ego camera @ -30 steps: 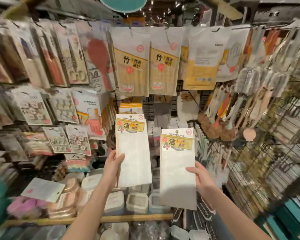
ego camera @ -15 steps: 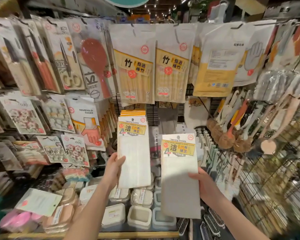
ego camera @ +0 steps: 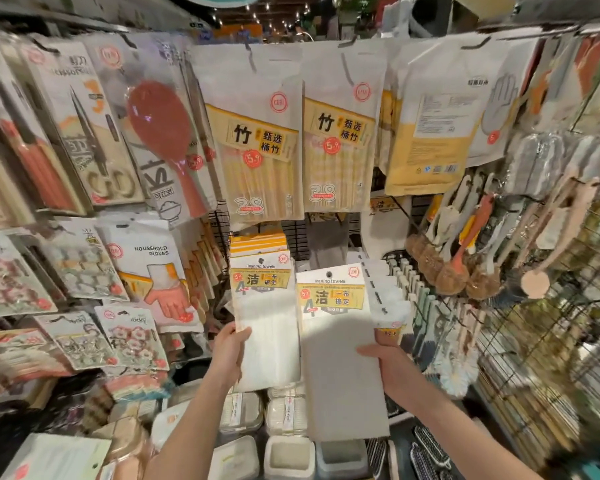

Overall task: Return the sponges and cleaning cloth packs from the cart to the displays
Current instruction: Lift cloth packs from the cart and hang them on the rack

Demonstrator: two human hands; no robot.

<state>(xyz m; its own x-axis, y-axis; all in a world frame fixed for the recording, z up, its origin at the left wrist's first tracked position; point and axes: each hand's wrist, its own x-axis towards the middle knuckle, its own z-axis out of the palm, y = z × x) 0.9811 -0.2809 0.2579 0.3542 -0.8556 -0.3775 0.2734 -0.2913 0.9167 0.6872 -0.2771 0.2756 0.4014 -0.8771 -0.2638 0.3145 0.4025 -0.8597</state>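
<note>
We are facing a shop display, holding up two white cleaning cloth packs side by side. Our left hand (ego camera: 227, 355), at 7 o'clock from centre, is pinching the left pack (ego camera: 267, 327) by its left edge, so that grip is closed on the pack. The pack's top is overlapping a hanging row of matching packs (ego camera: 257, 242) at its 12 o'clock; we cannot tell whether it is on the hook. Our right hand (ego camera: 383, 362), at 5 o'clock, is gripping the right pack (ego camera: 340, 368) by its right edge, thumb across the front. Both packs are upright, just beside each other. Bamboo chopstick packs (ego camera: 257, 143) are hanging at 12 o'clock, brushes (ego camera: 458, 271) at 3 o'clock, and containers (ego camera: 288, 455) are sitting at 6 o'clock.
</note>
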